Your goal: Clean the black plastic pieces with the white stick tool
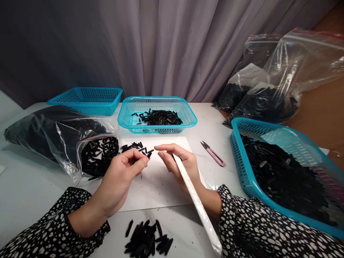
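My left hand [120, 179] pinches a small black strip [149, 154] between thumb and forefinger. Close by on the right is my right hand [182, 166], its thumb and forefinger tips slightly apart. A long flat white strip [195, 197] with a wrinkled surface runs from the crook of that hand down past the wrist; its upper end is hidden in the fingers. Under both hands lies a white sheet [158, 193]. More black pieces [135, 146] are scattered at the sheet's far side, and a loose pile of black pieces [145, 238] rests on the near table.
An opened plastic bag [59, 143] spills black pieces at left. Behind stand a blue basket [99, 107] and a lighter blue basket [158, 129] holding black pieces. Pink-handled thread snips [215, 156] lie right. A large basket [242, 172] and zip bags [268, 104] fill the right side.
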